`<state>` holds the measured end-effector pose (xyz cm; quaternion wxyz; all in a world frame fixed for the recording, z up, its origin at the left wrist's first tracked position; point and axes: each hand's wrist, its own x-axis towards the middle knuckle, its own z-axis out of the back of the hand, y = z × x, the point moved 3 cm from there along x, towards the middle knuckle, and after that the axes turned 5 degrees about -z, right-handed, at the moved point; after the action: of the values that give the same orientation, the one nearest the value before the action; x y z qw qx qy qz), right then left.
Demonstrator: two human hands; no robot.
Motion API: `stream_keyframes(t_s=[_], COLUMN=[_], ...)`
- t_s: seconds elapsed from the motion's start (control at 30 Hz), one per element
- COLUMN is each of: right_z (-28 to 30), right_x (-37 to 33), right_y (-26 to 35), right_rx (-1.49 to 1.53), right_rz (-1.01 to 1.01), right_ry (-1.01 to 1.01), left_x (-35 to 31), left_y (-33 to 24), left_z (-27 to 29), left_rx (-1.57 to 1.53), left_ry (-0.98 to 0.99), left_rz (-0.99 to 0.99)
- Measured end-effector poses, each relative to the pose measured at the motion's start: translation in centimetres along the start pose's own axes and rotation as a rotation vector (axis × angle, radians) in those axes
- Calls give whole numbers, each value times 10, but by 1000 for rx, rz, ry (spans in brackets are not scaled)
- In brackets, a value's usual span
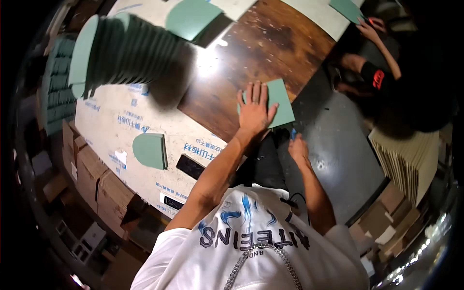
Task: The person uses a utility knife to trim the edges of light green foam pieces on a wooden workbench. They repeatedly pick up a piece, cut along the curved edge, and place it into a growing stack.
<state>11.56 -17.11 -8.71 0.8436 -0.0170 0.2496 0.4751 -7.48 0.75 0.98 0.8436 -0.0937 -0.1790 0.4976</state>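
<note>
Left hand flat on a green card at the table edge

Head view: the left hand (254, 110) lies open, fingers spread, pressing the green card (280, 104) onto the wooden table (261, 48); the right hand (298, 149) hangs just below the card, off the table edge, pinching a small blue thing (293, 134); a stack of green cards (125, 50) stands far left of the card

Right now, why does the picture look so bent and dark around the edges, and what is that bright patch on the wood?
In the head view, the fisheye lens bows straight edges, and the rim falls to black. A bright glare spot sits on the wooden table. The stack of green sheets is smeared and casts a dark shadow. The left hand, flat on a green sheet, looks fairly sharp.
</note>
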Motion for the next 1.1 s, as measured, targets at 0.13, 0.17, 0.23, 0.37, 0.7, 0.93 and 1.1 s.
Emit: stream_keyframes(t_s=[0.13, 0.17, 0.23, 0.37, 0.7, 0.93, 1.1], right_z=[33, 48, 69, 70, 245, 307, 294], right_x=[-3, -3, -4, 3, -85, -132, -121], right_y=[12, 28, 60, 89, 133, 163, 164], right_rx=[1109, 1330, 1590, 1669, 1452, 1495, 1493], right_rz=[-309, -330, -311, -342, 247, 599, 645], right_ry=[146, 142, 161, 70, -41, -153, -179], left_x=[-1, -1, -3, 4, -17, -38, -39], left_y=[0, 2, 4, 3, 31, 10, 12], left_z=[3, 2, -1, 6, 183, 270, 254], left_rx=[-11, -7, 4, -164, -1027, -1140, -1377], left_ry=[3, -5, -31, 18, 251, -117, -141], left_rz=[20, 21, 22, 81, 167, -45, -121])
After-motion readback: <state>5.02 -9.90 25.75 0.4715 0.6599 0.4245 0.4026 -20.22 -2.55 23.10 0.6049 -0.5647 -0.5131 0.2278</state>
